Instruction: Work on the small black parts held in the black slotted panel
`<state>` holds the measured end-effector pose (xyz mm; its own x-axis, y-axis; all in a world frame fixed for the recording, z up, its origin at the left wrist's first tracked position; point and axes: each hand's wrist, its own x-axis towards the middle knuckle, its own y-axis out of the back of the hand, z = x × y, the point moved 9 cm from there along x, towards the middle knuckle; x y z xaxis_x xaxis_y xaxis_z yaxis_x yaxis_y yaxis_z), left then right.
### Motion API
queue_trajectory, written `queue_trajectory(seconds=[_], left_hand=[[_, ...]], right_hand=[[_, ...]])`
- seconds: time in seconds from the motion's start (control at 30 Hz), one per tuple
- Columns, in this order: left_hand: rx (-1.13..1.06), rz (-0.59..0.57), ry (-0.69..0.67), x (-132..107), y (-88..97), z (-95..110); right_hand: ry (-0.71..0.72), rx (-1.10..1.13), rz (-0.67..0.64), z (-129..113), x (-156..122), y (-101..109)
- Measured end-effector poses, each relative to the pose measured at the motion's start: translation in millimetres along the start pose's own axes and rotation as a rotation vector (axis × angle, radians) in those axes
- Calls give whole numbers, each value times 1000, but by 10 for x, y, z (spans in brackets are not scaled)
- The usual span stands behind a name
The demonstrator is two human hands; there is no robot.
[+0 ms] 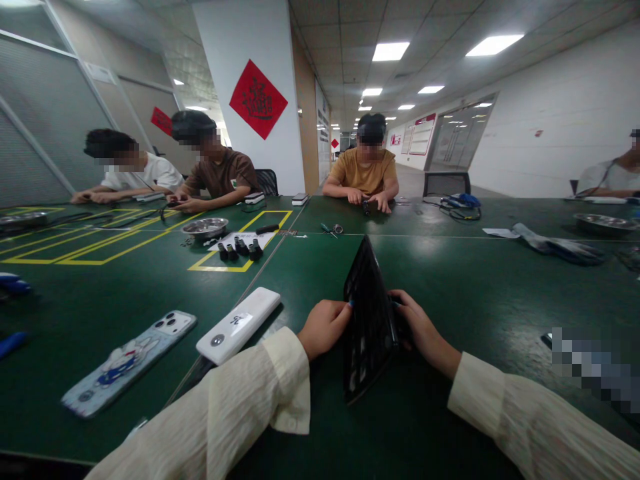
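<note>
A flat black panel (369,320), like a keyboard or tablet shell, stands on its edge on the green table (465,293) in front of me. My left hand (324,328) is closed against its left face, fingers curled at the edge. My right hand (419,328) grips its right side, fingers partly hidden behind the panel. Both of my arms wear cream sleeves.
A white power bank (239,325) and a phone in a cartoon case (131,363) lie to my left. Farther off are a metal bowl (204,228), small black parts (241,249) inside yellow tape lines, and scissors (330,229). Several people sit around the table.
</note>
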<state>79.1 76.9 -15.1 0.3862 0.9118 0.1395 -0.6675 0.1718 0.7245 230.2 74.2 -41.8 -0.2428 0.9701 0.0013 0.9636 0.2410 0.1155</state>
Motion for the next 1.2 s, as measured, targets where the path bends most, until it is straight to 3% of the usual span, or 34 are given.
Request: queue_trajectory(seconds=[1.2], left_hand=[[-44, -10, 48, 22, -50, -92]], right_hand=[[3, 27, 1, -6, -8, -9]])
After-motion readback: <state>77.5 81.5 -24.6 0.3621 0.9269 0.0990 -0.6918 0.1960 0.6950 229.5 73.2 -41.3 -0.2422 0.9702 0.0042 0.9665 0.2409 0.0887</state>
